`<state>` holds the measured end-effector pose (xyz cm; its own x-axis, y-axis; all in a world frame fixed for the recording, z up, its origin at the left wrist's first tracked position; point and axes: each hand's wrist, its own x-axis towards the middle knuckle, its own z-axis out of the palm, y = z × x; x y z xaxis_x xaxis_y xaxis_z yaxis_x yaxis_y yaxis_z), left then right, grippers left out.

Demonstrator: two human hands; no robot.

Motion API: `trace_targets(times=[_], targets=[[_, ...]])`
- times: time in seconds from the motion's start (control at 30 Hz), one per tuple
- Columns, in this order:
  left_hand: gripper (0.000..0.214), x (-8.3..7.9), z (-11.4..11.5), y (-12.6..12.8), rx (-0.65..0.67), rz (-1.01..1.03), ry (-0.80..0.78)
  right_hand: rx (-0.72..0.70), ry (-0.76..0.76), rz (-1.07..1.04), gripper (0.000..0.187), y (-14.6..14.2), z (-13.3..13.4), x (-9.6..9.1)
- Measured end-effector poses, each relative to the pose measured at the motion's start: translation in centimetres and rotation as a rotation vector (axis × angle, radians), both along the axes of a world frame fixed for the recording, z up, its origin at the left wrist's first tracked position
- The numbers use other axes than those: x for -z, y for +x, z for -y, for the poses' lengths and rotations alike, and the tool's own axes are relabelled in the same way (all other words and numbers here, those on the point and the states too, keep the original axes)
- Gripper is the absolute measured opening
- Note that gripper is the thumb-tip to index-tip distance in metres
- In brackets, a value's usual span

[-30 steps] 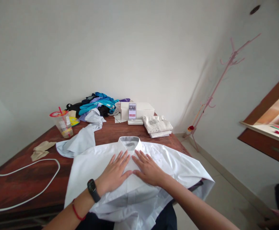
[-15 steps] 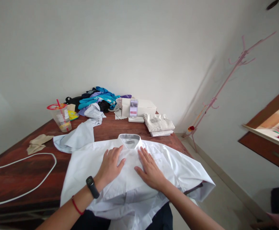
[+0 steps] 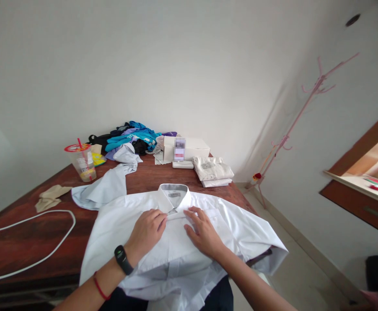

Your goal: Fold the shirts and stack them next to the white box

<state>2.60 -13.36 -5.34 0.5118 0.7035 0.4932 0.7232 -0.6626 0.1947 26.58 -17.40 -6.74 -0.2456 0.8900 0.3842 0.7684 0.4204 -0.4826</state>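
A white collared shirt [image 3: 177, 242] lies spread front up across the near edge of the table, its collar [image 3: 175, 196] pointing away from me and its lower part hanging over my lap. Just below the collar on the left, my left hand [image 3: 148, 231] has its fingers curled together on the cloth, pinching the front. My right hand [image 3: 203, 233] rests on the right side of the front, fingers slightly bent and thumb apart. A small ridge of cloth runs between the two hands. The right sleeve [image 3: 260, 235] spreads past the table's right side.
On the dark wooden table [image 3: 150, 172] lie a pale blue cloth [image 3: 103, 190], a beige cloth [image 3: 51, 196] and a white cable [image 3: 74, 220]. A lidded plastic cup [image 3: 83, 164], a clothes pile [image 3: 133, 138], a white box [image 3: 195, 147] and folded clothes [image 3: 213, 170] stand farther back. A pink coat rack [image 3: 301, 110] leans right.
My left fingers, which lay stretched out on the shirt, have curled into the cloth and moved slightly down. The right fingers have bent a little, and a ridge has risen below the collar.
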Motion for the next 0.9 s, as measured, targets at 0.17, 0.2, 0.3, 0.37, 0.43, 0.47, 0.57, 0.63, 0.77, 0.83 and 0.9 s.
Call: trace_targets(times=[0.17,0.2,0.3,0.37,0.43,0.47,0.57,0.63,0.77,0.83,0.9], targets=[[0.031,0.7,0.2,-0.1,-0.002,-0.087,0.087,-0.003,0.002,0.006,0.041,-0.1,0.0,-0.1],[0.032,0.9,0.2,-0.1,-0.007,-0.102,0.097,-0.003,0.003,0.007,0.041,-0.1,0.0,-0.1],[0.036,1.2,0.2,-0.2,-0.035,-0.132,0.111,-0.001,0.006,0.008,0.041,0.0,0.0,-0.1],[0.037,1.0,0.2,-0.3,-0.046,-0.154,0.102,0.003,0.002,0.011,0.041,0.0,0.0,-0.1],[0.037,0.7,0.2,-0.2,-0.057,-0.189,0.074,0.005,-0.004,0.017,0.041,0.0,0.0,-0.1],[0.037,0.5,0.2,-0.2,-0.068,-0.208,0.057,0.004,-0.006,0.020,0.041,0.0,0.0,-0.1],[0.036,0.1,-0.2,0.0,-0.165,-0.240,0.029,0.002,-0.003,0.030,0.043,-0.1,0.0,0.0],[0.036,0.0,-0.8,0.1,-0.277,-0.241,0.018,0.004,-0.003,0.035,0.043,-0.1,0.0,0.0],[0.039,-0.3,-2.6,-0.1,-0.436,-0.269,-0.043,0.010,-0.010,0.037,0.043,-0.1,0.1,0.0],[0.036,-0.5,-3.5,-0.4,-0.451,-0.270,-0.065,0.011,-0.015,0.040,0.043,-0.1,0.1,-0.1],[0.037,-0.7,-4.4,-0.7,-0.439,-0.242,-0.084,0.012,-0.016,0.041,0.043,-0.1,0.1,-0.1]])
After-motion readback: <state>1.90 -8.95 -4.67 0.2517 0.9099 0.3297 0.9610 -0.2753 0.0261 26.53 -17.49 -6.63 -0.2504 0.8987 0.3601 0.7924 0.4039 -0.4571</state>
